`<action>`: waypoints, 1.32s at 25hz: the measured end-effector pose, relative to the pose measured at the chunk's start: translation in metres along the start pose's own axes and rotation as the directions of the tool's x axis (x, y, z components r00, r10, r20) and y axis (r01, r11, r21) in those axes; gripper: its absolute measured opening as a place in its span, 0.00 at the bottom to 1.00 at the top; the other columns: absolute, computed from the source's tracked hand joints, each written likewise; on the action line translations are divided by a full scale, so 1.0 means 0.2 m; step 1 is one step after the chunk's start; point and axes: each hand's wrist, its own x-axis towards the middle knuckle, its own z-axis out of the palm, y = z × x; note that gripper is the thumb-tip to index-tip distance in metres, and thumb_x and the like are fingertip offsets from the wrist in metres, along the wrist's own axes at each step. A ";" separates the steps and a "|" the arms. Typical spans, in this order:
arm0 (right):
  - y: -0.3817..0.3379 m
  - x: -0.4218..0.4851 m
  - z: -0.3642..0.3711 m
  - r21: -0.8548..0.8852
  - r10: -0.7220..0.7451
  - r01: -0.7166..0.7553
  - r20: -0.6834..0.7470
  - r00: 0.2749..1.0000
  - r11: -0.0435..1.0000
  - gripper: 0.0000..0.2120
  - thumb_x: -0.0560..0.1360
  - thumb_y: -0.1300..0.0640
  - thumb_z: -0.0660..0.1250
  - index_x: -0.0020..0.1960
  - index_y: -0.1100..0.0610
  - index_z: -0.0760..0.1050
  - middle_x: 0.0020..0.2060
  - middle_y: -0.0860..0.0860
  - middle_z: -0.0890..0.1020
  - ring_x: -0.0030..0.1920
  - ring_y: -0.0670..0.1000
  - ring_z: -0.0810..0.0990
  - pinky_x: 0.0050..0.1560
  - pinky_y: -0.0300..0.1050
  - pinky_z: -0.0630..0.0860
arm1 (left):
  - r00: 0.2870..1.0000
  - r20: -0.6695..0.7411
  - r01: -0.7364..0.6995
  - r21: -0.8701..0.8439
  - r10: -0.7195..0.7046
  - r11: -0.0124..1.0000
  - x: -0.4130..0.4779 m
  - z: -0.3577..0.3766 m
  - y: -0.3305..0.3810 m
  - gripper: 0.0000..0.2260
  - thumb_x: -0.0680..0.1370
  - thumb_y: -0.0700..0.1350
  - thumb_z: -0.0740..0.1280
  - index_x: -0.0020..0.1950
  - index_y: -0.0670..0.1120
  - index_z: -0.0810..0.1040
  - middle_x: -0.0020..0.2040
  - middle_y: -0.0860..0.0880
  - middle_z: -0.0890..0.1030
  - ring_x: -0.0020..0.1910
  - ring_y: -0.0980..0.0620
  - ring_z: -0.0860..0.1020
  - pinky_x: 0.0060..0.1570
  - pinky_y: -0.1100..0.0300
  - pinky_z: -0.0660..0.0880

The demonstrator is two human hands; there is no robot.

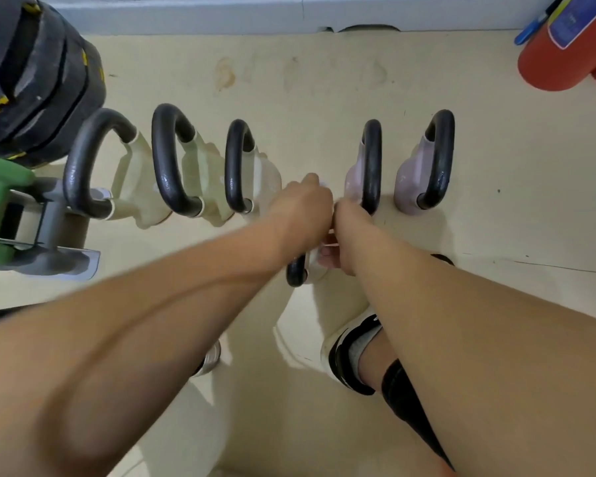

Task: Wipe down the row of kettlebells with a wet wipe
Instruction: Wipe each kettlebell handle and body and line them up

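Fingers of your left hand (305, 204) and right hand (350, 220) hide behind your wrists, their grip unreadable, over the fourth kettlebell (298, 270) in the floor row. Expect heavy, rigid iron; steady it by the handle.

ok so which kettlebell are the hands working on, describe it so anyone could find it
Start at the row of black-handled kettlebells along the cream floor below the grey wall. The one being handled sits fourth from the left, under the left hand and right hand. Unlike its neighbours, it is pulled out of line toward the person's feet.
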 end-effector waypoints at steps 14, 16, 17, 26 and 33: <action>0.01 -0.17 0.03 0.093 -0.372 0.369 0.016 0.928 0.925 0.24 0.77 0.33 0.62 0.48 0.53 0.83 0.45 0.50 0.87 0.45 0.53 0.87 0.53 0.52 0.83 | 0.828 -0.545 -0.353 -0.317 0.136 0.881 -0.33 0.04 -0.04 0.14 0.84 0.37 0.55 0.47 0.46 0.78 0.45 0.50 0.78 0.45 0.56 0.79 0.47 0.63 0.77; 0.00 -0.17 0.05 0.340 -0.330 0.283 0.091 0.939 0.897 0.31 0.66 0.27 0.73 0.57 0.49 0.82 0.56 0.49 0.87 0.52 0.48 0.87 0.59 0.48 0.80 | 0.852 -0.498 -0.386 -0.383 0.165 0.839 -0.35 0.02 -0.02 0.11 0.81 0.36 0.55 0.52 0.45 0.77 0.49 0.47 0.78 0.52 0.49 0.80 0.55 0.51 0.79; 0.01 -0.17 0.06 0.362 -0.329 0.267 0.122 0.936 0.893 0.28 0.65 0.31 0.77 0.57 0.47 0.82 0.58 0.49 0.86 0.56 0.48 0.86 0.63 0.47 0.78 | 0.878 -0.442 -0.393 -0.449 0.183 0.802 -0.36 0.01 -0.01 0.15 0.78 0.36 0.56 0.60 0.45 0.76 0.55 0.46 0.79 0.61 0.45 0.77 0.64 0.45 0.74; -0.04 -0.35 0.00 0.054 -0.382 0.397 -0.187 0.905 0.916 0.22 0.84 0.50 0.58 0.71 0.63 0.72 0.67 0.62 0.79 0.65 0.62 0.80 0.57 0.58 0.79 | 0.966 -0.245 -0.251 -0.812 0.083 0.527 -0.53 -0.01 -0.13 0.31 0.73 0.44 0.76 0.74 0.53 0.68 0.68 0.55 0.74 0.59 0.59 0.75 0.56 0.63 0.76; 0.09 -0.30 0.01 0.038 -0.369 0.391 -0.256 0.894 0.920 0.16 0.78 0.51 0.68 0.62 0.58 0.77 0.45 0.51 0.81 0.45 0.55 0.82 0.50 0.47 0.80 | 0.978 -0.068 0.070 -0.781 -0.196 0.620 -0.53 0.15 -0.27 0.32 0.75 0.42 0.66 0.80 0.49 0.63 0.77 0.52 0.68 0.74 0.51 0.68 0.73 0.49 0.68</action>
